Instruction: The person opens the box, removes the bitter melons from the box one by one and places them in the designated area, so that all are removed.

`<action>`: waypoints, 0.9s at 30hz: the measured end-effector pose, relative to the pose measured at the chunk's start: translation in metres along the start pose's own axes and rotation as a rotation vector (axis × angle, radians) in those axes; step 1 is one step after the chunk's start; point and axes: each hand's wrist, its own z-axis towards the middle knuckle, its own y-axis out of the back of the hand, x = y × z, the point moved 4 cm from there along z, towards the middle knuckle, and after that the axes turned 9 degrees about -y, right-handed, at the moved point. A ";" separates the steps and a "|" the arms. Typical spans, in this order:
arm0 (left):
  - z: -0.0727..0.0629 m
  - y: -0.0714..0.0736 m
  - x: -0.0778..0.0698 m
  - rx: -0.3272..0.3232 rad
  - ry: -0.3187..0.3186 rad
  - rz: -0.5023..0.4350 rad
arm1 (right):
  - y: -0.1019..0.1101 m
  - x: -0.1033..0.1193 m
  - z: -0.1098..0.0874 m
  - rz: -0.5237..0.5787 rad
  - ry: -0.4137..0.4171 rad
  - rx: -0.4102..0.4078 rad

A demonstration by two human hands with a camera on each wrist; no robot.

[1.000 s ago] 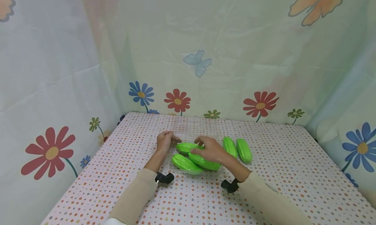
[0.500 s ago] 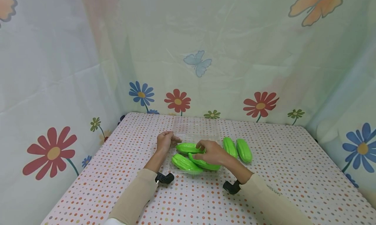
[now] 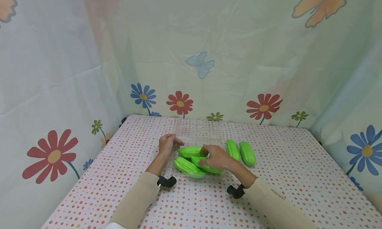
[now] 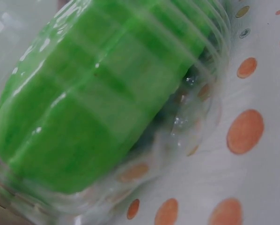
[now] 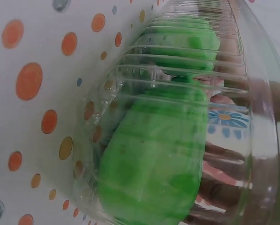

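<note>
A clear plastic clamshell box [image 3: 173,172] lies open on the table, holding three green ridged gourds. One gourd [image 3: 188,152] is at the back, another [image 3: 186,166] in front at the left, and a third [image 3: 213,170] in front at the right. My left hand [image 3: 167,144] grips the box's left wall near the back corner. My right hand [image 3: 217,156] reaches in from the right, fingers curled over the back gourd's right end, thumb low over the front right gourd. Close up, gourds [image 4: 84,112] [image 5: 154,154] show through the ribbed plastic walls.
Two more green gourds [image 3: 232,150] [image 3: 247,153] lie side by side right of the box. The raised clear lid [image 3: 198,127] leans back behind it. A dotted cloth [image 3: 283,162] covers the table, and flowered curtains [image 3: 221,56] stand around it.
My right hand has come down a little, its fingers now over the back gourd's end. That gourd has shifted slightly left. The left hand keeps its place at the box.
</note>
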 end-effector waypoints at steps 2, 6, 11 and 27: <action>0.000 0.000 0.002 -0.002 0.005 0.000 | -0.001 0.000 -0.001 -0.001 -0.001 0.007; -0.001 0.000 0.003 -0.002 0.020 -0.009 | -0.005 -0.001 -0.001 -0.002 0.001 0.024; 0.000 -0.001 0.002 0.003 0.012 -0.027 | -0.007 -0.002 -0.001 -0.002 0.008 0.044; 0.000 0.001 0.001 0.001 0.007 -0.002 | -0.011 0.001 0.001 -0.059 0.038 0.046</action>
